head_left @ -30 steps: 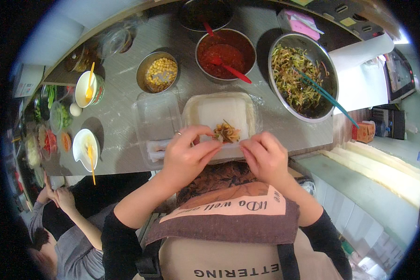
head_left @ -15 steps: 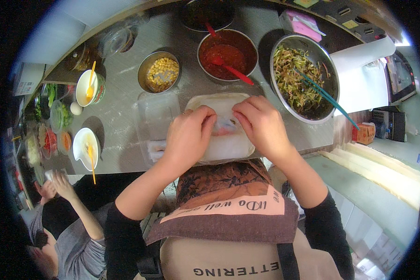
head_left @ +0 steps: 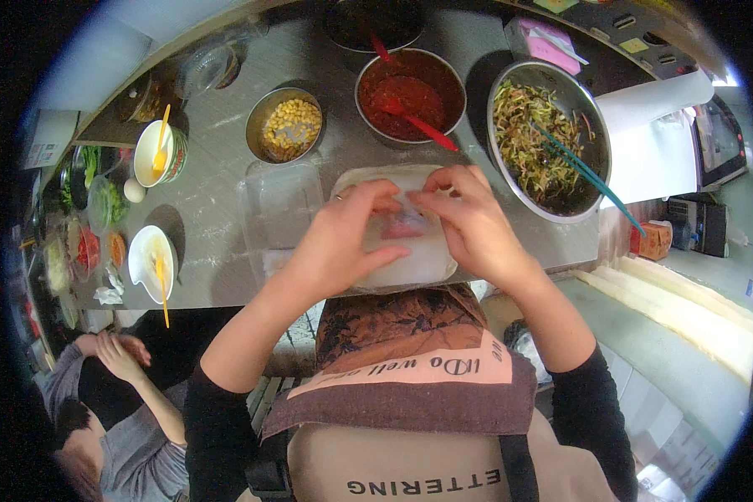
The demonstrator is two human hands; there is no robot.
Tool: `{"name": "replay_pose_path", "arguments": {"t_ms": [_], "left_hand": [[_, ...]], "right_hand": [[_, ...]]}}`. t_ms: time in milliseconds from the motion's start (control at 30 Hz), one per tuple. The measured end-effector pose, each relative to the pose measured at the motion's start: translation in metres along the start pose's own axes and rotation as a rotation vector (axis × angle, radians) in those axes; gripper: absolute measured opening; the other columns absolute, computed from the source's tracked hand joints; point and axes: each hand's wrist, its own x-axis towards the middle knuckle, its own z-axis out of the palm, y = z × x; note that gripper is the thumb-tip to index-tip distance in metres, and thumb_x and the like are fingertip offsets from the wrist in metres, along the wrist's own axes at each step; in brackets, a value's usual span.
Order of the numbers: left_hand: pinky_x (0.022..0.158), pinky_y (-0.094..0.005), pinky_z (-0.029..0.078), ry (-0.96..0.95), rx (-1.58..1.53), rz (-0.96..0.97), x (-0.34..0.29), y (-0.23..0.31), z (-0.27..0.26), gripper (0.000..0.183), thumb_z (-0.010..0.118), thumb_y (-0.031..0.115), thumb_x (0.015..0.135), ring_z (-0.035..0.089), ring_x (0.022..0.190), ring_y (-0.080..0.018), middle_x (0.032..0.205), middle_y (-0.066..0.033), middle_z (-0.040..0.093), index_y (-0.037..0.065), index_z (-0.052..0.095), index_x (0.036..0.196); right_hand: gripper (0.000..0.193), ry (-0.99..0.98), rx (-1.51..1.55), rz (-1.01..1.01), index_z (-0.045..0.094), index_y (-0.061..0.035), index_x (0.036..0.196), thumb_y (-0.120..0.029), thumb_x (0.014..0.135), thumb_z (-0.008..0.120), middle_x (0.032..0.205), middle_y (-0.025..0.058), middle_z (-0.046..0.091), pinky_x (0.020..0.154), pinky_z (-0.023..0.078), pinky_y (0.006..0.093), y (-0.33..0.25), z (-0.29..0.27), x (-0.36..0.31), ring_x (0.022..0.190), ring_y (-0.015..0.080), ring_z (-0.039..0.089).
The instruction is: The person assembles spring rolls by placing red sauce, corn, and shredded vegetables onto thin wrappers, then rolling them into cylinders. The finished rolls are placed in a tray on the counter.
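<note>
A grey wood-grain table (head_left: 213, 205) fills the middle of the room. Past its far left edge is a pale, smooth panel (head_left: 130, 38), possibly wall. Off the right edge, a white surface (head_left: 653, 171) catches strong light, with a bright glow (head_left: 730, 77) farther out and a dark, boxy appliance (head_left: 721, 146) beside it. Beyond the near right corner run long cream strips (head_left: 686, 305), then white panels (head_left: 644, 397), blurred toward the rim.

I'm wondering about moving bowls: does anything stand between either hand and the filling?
Only a translucent sheet, which appears to cover the filling; its edges are hard to make out. The left hand and right hand flank it, and the sauce bowl stands clear, beyond them.
</note>
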Motion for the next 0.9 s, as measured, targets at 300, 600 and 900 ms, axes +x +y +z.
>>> {"name": "replay_pose_path", "arguments": {"t_ms": [300, 600, 900], "left_hand": [[0.077, -0.0414, 0.051, -0.073, 0.211, 0.114, -0.006, -0.006, 0.008, 0.050, 0.075, 0.006, 0.073, 0.064, 0.090, -0.0345, 0.097, -0.0152, 0.063, 0.005, 0.048, 0.115], [0.080, -0.0415, 0.048, -0.009, 0.216, 0.110, 0.010, -0.007, 0.002, 0.018, 0.069, 0.010, 0.078, 0.056, 0.093, -0.0345, 0.101, -0.0148, 0.054, 0.002, 0.061, 0.092], [0.086, -0.0427, 0.046, 0.002, 0.444, 0.268, 0.015, -0.010, -0.006, 0.028, 0.070, 0.015, 0.076, 0.052, 0.103, -0.0330, 0.109, -0.0114, 0.055, 0.005, 0.060, 0.100]], "right_hand": [[0.038, -0.156, 0.070, -0.117, 0.059, -0.0042, 0.107, -0.011, 0.072, 0.074, 0.097, 0.0113, 0.060, 0.082, 0.050, 0.0381, 0.000, 0.004, -0.015, 0.093, 0.0299, 0.059], [0.029, -0.072, -0.053, -0.055, 0.064, -0.0047, 0.096, -0.010, 0.070, 0.076, 0.115, 0.0152, 0.055, 0.089, 0.046, 0.0427, 0.000, -0.002, 0.002, 0.109, 0.0348, 0.052], [0.030, -0.107, 0.002, -0.099, 0.064, -0.0047, 0.096, -0.015, 0.070, 0.076, 0.118, 0.0148, 0.054, 0.096, 0.043, 0.0426, 0.012, 0.002, 0.011, 0.113, 0.0348, 0.049]]}}
